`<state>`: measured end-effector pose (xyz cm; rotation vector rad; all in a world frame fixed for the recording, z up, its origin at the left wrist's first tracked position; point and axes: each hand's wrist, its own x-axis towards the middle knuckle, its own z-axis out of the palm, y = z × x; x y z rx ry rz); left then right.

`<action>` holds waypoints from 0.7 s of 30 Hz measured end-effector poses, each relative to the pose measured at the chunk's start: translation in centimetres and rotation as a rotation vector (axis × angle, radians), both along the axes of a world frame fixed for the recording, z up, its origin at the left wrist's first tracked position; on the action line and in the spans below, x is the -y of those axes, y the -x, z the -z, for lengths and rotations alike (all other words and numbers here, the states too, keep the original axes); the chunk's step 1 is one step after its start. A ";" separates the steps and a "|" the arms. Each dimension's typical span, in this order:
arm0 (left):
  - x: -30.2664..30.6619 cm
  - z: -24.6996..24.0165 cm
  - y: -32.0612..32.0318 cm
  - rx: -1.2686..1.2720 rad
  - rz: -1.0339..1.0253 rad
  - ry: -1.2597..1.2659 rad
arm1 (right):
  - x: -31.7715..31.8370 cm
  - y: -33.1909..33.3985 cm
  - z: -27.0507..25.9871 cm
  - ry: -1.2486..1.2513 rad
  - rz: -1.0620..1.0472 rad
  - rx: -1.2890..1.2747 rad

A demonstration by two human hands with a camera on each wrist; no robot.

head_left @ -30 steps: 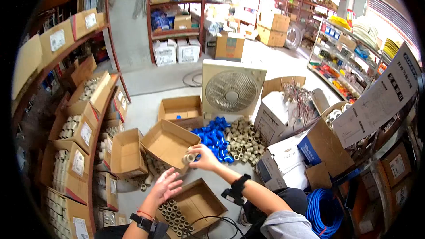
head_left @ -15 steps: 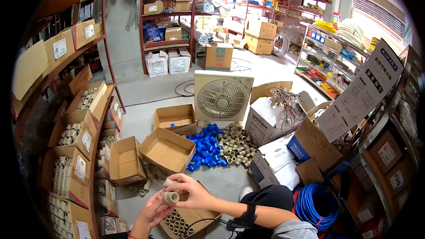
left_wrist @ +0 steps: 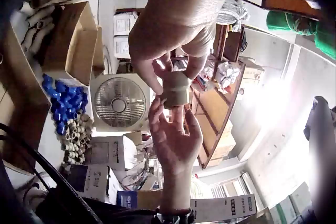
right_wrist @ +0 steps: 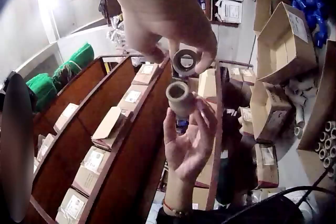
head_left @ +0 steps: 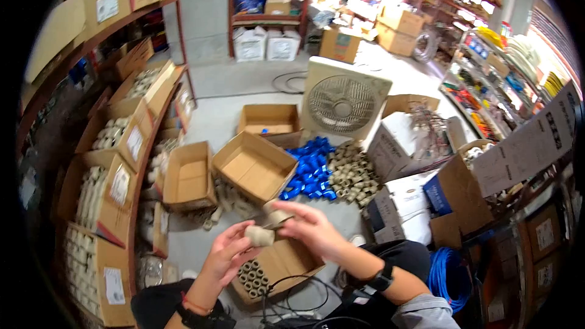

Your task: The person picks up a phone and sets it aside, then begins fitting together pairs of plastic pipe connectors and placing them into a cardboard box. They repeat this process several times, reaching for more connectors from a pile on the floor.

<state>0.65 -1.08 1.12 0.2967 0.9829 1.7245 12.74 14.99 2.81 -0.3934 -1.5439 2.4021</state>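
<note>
In the head view my left hand [head_left: 226,254] pinches a beige plastic pipe coupling [head_left: 261,236] between thumb and fingers. My right hand [head_left: 312,230] grips a second beige coupling [head_left: 278,215] just above and to the right of it. From the right wrist, the second coupling's round open end [right_wrist: 186,61] shows close over the first coupling's mouth [right_wrist: 179,91]. Below the hands stands a cardboard box [head_left: 298,254] with several similar fittings [head_left: 253,277] standing on end in its left part.
Ahead lie a pile of blue fittings [head_left: 312,167] and a pile of beige fittings [head_left: 352,173], before a box fan [head_left: 344,103]. Open cartons [head_left: 256,164] stand left of them. Shelves with boxed fittings [head_left: 116,192] line the left; a blue cable coil [head_left: 450,280] lies right. Black cables [head_left: 304,278] cross the near box.
The right hand has come back from beside the open carton to the left hand. The left hand, spread and holding nothing at first, now holds a coupling. The head view has shifted.
</note>
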 end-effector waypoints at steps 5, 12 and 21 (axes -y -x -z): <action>-0.5 0.2 -0.4 -0.338 -0.042 0.025 | -0.5 -0.3 -0.6 -0.023 0.103 -0.002; -2.1 -1.2 -0.9 -0.783 -0.016 -0.016 | -0.1 0.1 -0.6 -0.033 0.009 -0.120; -3.3 -1.7 -1.7 -0.921 -0.151 -0.021 | -0.1 -0.1 -0.9 -0.183 0.016 -0.177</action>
